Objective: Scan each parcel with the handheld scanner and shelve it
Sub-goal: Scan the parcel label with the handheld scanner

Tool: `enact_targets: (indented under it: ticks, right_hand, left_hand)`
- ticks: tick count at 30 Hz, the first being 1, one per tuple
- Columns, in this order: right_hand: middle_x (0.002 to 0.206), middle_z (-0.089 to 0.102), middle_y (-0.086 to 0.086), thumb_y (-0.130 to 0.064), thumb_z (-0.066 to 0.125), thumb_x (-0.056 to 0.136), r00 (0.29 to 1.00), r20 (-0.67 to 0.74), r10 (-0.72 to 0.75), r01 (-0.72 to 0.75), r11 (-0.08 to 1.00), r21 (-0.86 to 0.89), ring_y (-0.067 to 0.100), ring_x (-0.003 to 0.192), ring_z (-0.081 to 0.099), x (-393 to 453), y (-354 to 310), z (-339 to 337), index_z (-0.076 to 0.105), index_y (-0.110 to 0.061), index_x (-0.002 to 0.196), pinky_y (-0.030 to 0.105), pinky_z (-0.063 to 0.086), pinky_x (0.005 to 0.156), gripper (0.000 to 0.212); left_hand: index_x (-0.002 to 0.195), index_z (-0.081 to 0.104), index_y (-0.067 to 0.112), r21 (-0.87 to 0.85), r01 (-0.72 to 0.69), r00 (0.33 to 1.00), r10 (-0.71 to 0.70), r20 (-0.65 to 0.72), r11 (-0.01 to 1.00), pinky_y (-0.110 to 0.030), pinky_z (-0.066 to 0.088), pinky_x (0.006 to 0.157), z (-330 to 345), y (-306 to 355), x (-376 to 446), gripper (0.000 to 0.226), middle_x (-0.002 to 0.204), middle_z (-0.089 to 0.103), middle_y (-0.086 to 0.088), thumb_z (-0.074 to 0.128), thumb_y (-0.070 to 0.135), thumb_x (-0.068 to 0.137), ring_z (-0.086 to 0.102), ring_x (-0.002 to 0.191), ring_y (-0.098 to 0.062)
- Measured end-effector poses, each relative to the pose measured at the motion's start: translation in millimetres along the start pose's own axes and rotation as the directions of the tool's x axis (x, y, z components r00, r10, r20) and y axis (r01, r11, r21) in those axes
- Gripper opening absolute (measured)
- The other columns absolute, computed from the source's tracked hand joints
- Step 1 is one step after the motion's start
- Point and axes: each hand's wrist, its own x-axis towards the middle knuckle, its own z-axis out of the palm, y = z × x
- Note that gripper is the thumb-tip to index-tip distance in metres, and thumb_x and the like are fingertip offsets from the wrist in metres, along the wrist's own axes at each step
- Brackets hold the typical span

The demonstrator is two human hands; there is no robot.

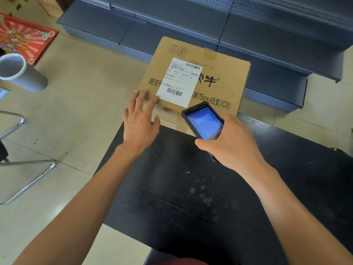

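A brown cardboard parcel (219, 60) with black print rests at the far edge of a black table (191, 188). A white shipping label (179, 82) with two barcodes is stuck on its top. My left hand (140, 121) lies flat with fingers spread, its fingertips on the parcel's near left corner and the label's corner. My right hand (229, 142) grips a black handheld scanner (203, 121), whose blue screen is lit. The scanner hovers over the parcel's near edge, just below and to the right of the label.
Grey-blue metal shelving (267, 35) with low shelves stands behind the parcel. A grey cylindrical bin (21, 73) and a red printed box (24, 37) are on the tiled floor at the left. Chrome chair legs (28, 178) lie at the lower left.
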Motion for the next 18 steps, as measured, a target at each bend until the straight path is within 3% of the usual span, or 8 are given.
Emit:
enact_targets:
  ticks: [7, 18]
  right_hand:
    - [0.09, 0.042, -0.015, -0.058, 0.074, 0.066, 1.0, -0.009, -0.009, 0.009, 1.0, -0.019, 0.018, 0.093, 0.049, -1.9, -2.1, 0.8, 0.047, -0.022, 0.1, 0.034, 0.041, 0.063, 0.057]
    - [0.089, 0.046, -0.011, -0.06, 0.075, 0.064, 1.0, 0.004, -0.015, 0.016, 0.998, -0.059, 0.017, 0.085, 0.051, -12.8, 2.3, -1.5, 0.048, -0.022, 0.099, 0.032, 0.039, 0.06, 0.058]
  left_hand:
    - [0.144, 0.049, 0.026, 0.012, 0.003, 1.0, -0.004, 0.023, 1.0, -0.056, 0.046, 0.09, 1.2, 11.0, -17.3, 0.062, 0.154, 0.038, -0.008, 0.062, 0.014, 0.084, 0.027, 0.147, -0.034]
    - [0.143, 0.05, 0.025, 0.024, 0.003, 1.0, -0.004, 0.02, 1.0, -0.058, 0.047, 0.092, 1.6, 11.5, -16.9, 0.06, 0.153, 0.04, -0.009, 0.06, 0.015, 0.085, 0.028, 0.147, -0.034]
